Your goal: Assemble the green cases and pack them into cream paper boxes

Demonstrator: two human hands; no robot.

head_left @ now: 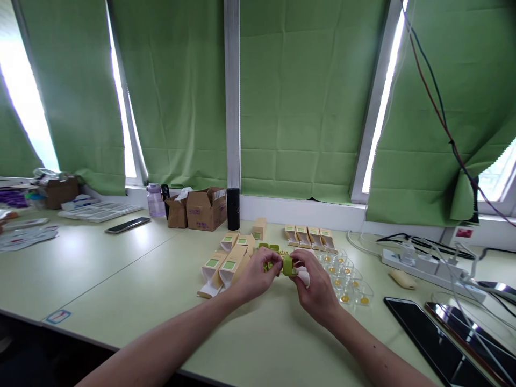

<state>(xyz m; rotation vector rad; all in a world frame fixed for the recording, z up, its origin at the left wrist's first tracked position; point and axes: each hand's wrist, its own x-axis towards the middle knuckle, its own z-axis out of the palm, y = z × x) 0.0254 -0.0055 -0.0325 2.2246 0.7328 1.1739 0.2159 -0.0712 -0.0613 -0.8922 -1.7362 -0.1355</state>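
Note:
My right hand (315, 284) grips a small olive-green plastic piece (287, 265) between thumb and fingers. Close by on its left, my left hand (260, 273) has its fingertips pinched together; whatever lies between them is too small to make out. Behind the hands lie more green pieces (274, 248) and some tiny yellow-green bits, partly hidden by my fingers. A white item (302, 275) shows under my right hand, its kind unclear. To the right stand several clear plastic cups (364, 294) with yellow centres. Several open tan cartons (229, 264) with green labels lie beside my left hand.
A row of open cartons (309, 237) lies at the back, near an upright carton (259, 229). A black cylinder (233, 208) and cardboard boxes (206, 209) stand by the wall. On the right are a power strip (433, 274), loose cables and dark phones (427, 336).

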